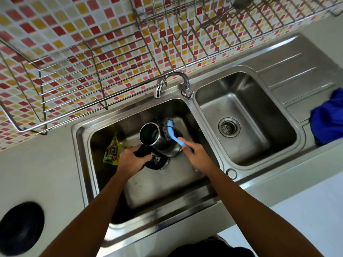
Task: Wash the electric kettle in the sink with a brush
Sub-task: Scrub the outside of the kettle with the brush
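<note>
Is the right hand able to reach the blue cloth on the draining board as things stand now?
Probably not at once. The right hand is closed around the light blue plastic brush at the steel electric kettle. The crumpled blue cloth lies far right, with nothing between, but the brush must go first.

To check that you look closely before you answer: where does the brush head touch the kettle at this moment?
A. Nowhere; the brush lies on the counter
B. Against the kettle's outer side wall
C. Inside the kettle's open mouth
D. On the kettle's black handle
B: the right hand presses the brush against the outer wall of the kettle, beside its open mouth, while the left hand grips the handle.
</note>
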Available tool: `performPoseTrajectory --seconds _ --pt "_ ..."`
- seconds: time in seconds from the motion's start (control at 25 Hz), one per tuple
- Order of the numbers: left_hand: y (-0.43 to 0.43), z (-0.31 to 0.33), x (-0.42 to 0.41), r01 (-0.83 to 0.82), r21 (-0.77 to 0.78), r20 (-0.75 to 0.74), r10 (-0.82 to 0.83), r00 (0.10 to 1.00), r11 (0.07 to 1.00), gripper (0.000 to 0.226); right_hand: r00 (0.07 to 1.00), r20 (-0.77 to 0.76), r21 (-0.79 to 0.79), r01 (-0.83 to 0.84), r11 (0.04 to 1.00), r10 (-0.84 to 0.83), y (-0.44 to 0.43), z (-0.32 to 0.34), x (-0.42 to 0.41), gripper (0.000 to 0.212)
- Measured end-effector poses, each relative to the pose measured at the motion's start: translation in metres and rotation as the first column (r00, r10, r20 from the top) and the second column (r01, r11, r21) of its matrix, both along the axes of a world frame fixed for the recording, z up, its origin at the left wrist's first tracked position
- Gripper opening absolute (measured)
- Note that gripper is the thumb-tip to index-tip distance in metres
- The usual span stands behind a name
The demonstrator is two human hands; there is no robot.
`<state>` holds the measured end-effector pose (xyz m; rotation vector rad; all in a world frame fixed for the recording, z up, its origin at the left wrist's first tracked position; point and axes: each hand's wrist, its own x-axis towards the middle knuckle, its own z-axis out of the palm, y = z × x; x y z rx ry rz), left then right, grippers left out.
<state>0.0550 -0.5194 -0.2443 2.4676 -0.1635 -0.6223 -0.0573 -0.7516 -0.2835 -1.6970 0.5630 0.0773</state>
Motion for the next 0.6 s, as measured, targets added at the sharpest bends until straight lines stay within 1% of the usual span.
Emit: performPoseTrajectory --seconds 0.04,0.08,0.16,0.2,0.24,0.28,0.32,0.36,0.4,0.44,0.48,0.52,0.56,0.6 --pt "0.003 0.001 0.0 -0.007 -0.009 -0.01 0.007 1.0 1.0 0.046 1.0 0.015 0.028 -0.018 0.999 0.018 0.002 0.0 -0.001 0.037" --pt "0.008 0.0 -0.001 0.01 -0.013 -0.007 -0.01 1.0 1.0 0.049 1.0 -0.02 0.025 0.017 1.0 -0.016 0.001 -0.005 0.002 0.037" --pt "0.016 0.0 -0.003 0.046 -0.003 0.006 -0.046 0.999 0.999 0.057 0.974 -0.182 -0.022 0.135 0.991 -0.136 -0.004 -0.012 0.009 0.037" --pt "0.018 0.0 -0.002 0.054 0.003 -0.003 -0.054 0.999 0.999 0.057 0.967 -0.207 -0.04 0.14 0.989 -0.145 -0.006 -0.013 0.011 0.037" --pt "0.019 -0.001 -0.002 0.058 -0.001 -0.004 -0.058 0.998 0.998 0.053 0.98 -0.168 -0.034 0.102 0.994 -0.106 -0.006 -0.005 0.013 0.037" --pt "0.02 -0.001 -0.002 0.048 0.004 -0.006 -0.048 0.999 0.999 0.05 0.995 -0.089 -0.009 0.033 0.999 -0.034 -0.005 0.004 0.013 0.036" --pt "0.02 -0.001 -0.001 0.037 0.001 0.002 -0.037 0.999 0.999 0.051 0.998 -0.029 0.018 -0.059 0.998 0.06 -0.002 0.015 0.013 0.035" --pt "0.022 -0.001 -0.001 0.019 0.003 -0.005 -0.019 1.0 1.0 0.056 0.994 -0.008 0.023 -0.112 0.993 0.113 0.0 0.016 0.013 0.035" --pt "0.023 -0.001 -0.002 0.024 0.003 -0.007 -0.024 1.0 1.0 0.063 0.996 -0.022 0.017 -0.089 0.996 0.09 -0.001 0.014 0.014 0.035" --pt "0.025 0.0 -0.002 0.035 0.002 -0.01 -0.035 0.999 0.999 0.07 0.998 -0.07 0.012 -0.004 1.0 0.005 -0.005 0.007 0.018 0.036" --pt "0.026 0.0 -0.002 0.049 0.003 -0.009 -0.049 0.999 0.999 0.076 0.986 -0.149 -0.019 0.072 0.997 -0.074 -0.009 0.001 0.021 0.036" --pt "0.027 0.0 -0.002 0.064 0.01 -0.013 -0.064 0.998 0.998 0.081 0.974 -0.199 -0.058 0.097 0.994 -0.107 -0.012 -0.002 0.021 0.037" --pt "0.026 -0.001 -0.002 0.088 0.02 -0.011 -0.087 0.996 0.996 0.085 0.978 -0.192 -0.053 0.077 0.996 -0.086 -0.014 -0.001 0.021 0.037" --pt "0.027 -0.002 -0.002 0.105 0.034 -0.005 -0.105 0.994 0.994 0.087 0.989 -0.144 -0.013 0.033 0.999 -0.035 -0.015 0.0 0.022 0.036"
